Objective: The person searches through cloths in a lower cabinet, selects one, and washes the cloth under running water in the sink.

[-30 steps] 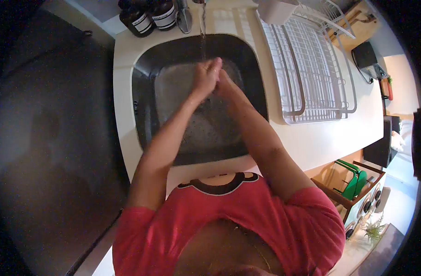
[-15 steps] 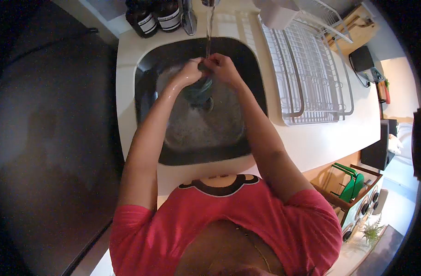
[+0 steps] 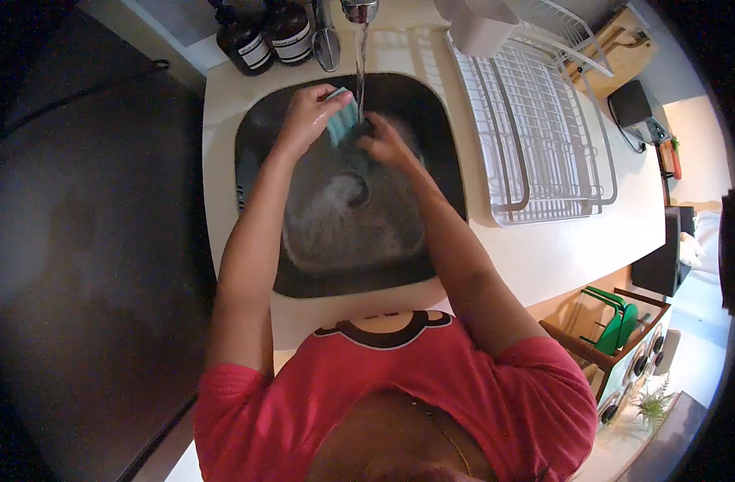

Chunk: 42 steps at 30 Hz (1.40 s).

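At the upper left of the sink, my left hand pinches a teal striped cloth, which hangs beside the running water. Across the stream is my right hand, its fingers curled around a dark patch too blurred to name. Water falls from the tap between the hands. Below them lies the dark sink, with whitish suds by the drain.
Two brown bottles stand behind the sink at the left, beside a metal utensil. To the right is a white wire dish rack on the counter. An open drawer holds green items.
My hands have moved apart, the left going up and left with the cloth. The right has shifted slightly down. The cloth now hangs more spread out, and the drain area is uncovered.
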Each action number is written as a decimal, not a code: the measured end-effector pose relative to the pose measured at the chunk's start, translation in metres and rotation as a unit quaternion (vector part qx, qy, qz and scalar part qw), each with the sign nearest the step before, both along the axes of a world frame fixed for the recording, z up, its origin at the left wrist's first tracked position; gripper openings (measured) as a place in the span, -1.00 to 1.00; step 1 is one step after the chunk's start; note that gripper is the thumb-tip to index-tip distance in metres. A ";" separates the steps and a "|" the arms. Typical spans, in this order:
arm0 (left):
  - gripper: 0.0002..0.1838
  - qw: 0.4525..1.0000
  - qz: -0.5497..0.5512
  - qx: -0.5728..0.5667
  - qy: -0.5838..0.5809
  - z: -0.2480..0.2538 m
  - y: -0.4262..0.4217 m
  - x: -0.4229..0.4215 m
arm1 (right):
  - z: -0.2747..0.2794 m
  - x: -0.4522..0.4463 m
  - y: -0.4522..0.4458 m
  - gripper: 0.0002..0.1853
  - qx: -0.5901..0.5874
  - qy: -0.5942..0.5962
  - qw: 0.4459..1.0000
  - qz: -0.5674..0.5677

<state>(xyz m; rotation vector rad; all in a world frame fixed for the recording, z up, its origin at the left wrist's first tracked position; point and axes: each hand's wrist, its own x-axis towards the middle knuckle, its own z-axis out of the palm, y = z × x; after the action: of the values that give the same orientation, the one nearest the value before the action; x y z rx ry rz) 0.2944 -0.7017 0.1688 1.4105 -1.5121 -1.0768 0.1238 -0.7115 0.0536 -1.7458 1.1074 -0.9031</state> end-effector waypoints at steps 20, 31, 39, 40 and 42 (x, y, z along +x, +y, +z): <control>-0.64 0.714 0.142 0.400 0.557 -0.086 0.048 -0.026 | 0.058 0.030 0.053 -0.73 0.268 -0.116 0.956 -0.017; -0.57 0.752 0.174 0.371 0.516 -0.068 0.052 -0.056 | 0.062 0.006 0.039 -0.71 0.260 -0.294 0.916 -0.082; -0.68 0.796 0.250 0.225 0.503 -0.066 0.047 -0.049 | 0.070 0.040 0.064 -0.74 0.074 -0.276 0.938 -0.197; -0.73 0.833 0.260 0.114 0.474 -0.053 0.051 -0.057 | 0.072 0.043 0.064 -0.75 0.106 -0.341 0.906 -0.229; -0.81 0.871 0.269 -0.110 0.395 -0.029 0.063 -0.075 | 0.084 0.044 0.065 -0.76 0.262 -0.463 0.815 -0.231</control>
<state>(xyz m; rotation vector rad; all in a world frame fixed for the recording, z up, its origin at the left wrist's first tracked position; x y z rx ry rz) 0.2196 -0.6392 0.1401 0.9456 -0.5686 -0.9116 0.1679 -0.6469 0.1379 -0.4251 0.9510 -1.3643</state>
